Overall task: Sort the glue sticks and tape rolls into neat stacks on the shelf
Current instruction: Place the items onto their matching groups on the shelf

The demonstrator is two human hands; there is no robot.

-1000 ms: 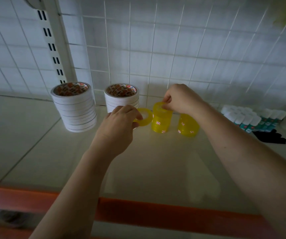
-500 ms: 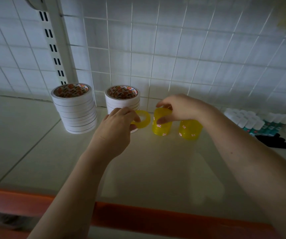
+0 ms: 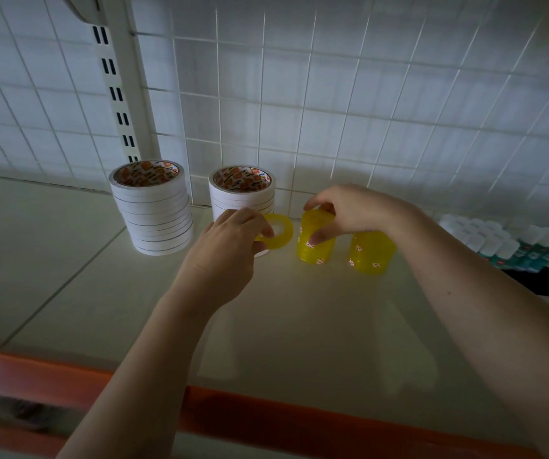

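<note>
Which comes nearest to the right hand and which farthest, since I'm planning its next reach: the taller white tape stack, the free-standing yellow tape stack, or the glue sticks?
From the right hand, in the head view:
1. Free-standing yellow tape stack, just below its wrist.
2. Glue sticks, off to the right by the wall.
3. Taller white tape stack, far left, beyond the left hand.

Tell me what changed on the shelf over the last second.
The right hand slid from the top of the left yellow tape stack to grip its side, thumb in front. The left hand still holds the single yellow roll beside it. White stacks, second yellow stack and glue sticks stayed put.
</note>
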